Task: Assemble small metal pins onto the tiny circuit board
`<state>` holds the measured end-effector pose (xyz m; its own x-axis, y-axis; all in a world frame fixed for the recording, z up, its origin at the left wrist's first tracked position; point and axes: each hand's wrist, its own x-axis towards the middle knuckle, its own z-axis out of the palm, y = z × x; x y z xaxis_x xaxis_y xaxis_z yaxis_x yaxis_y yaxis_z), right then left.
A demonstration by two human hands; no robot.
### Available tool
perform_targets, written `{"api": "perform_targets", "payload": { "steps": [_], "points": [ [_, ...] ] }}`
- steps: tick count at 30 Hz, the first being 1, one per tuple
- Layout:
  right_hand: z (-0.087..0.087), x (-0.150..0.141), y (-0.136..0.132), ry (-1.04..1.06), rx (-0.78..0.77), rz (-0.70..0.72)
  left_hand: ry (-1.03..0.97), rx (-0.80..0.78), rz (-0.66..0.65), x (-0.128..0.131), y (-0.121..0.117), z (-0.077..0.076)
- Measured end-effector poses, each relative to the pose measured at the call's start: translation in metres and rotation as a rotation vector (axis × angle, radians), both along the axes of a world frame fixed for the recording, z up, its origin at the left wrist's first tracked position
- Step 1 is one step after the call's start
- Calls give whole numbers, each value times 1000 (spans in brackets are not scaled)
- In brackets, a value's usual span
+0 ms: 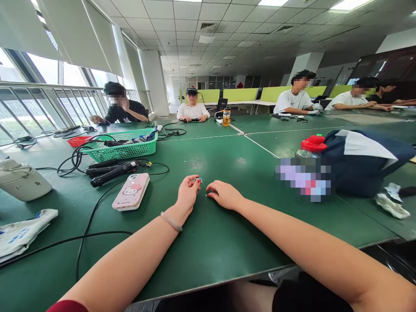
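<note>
My left hand (187, 193) is closed in a pinch on a small metallic piece (199, 180). That piece is too small to name. Just to its right, my right hand (225, 195) hovers low over the green table (195, 255) with its fingers curled inward. A tiny pale speck shows at its thumb tip; I cannot make out what it is. The two hands are close together but do not touch. To the left of them lies a pink phone (131, 191) in a cartoon-cat case.
Dark handheld tools (113, 171) and black cables lie at left, before a green basket (123, 151). A white container (22, 182) and a cloth (24, 234) are at far left. A red-lidded bottle (312, 145) and a dark bag (364, 169) stand at right. Several people sit farther off.
</note>
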<state>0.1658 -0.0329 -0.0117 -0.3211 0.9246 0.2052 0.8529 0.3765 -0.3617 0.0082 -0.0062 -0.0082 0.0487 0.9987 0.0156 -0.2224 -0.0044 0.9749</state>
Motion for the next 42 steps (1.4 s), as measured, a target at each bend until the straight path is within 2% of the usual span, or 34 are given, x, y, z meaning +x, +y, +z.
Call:
{"api": "perform_targets", "payload": {
  "steps": [4, 10, 19, 22, 26, 29, 34, 37, 42],
  "points": [
    [2, 3, 11, 5, -39, 127, 157, 67, -36, 1, 1, -3],
    [-7, 15, 23, 49, -41, 190, 331, 133, -129, 1, 1, -4],
    [-2, 28, 17, 530, -166, -26, 410, 109, -157, 5, 0, -4],
    [-3, 24, 14, 652, -138, -35, 435, 123, -159, 4, 0, -5],
    [1, 19, 9, 633, -109, -31, 450, 136, -166, 4, -2, -6],
    [2, 16, 7, 725, -189, -53, 460, 164, -171, 3, -3, -7],
    [0, 14, 11, 1044, -382, -138, 486, 174, -163, 2, -6, -7],
    [2, 16, 12, 1156, -422, -144, 497, 169, -169, 2, -6, -6],
    [6, 18, 9, 1183, -422, -109, 548, 179, -180, 2, -5, -6]
  ]
}}
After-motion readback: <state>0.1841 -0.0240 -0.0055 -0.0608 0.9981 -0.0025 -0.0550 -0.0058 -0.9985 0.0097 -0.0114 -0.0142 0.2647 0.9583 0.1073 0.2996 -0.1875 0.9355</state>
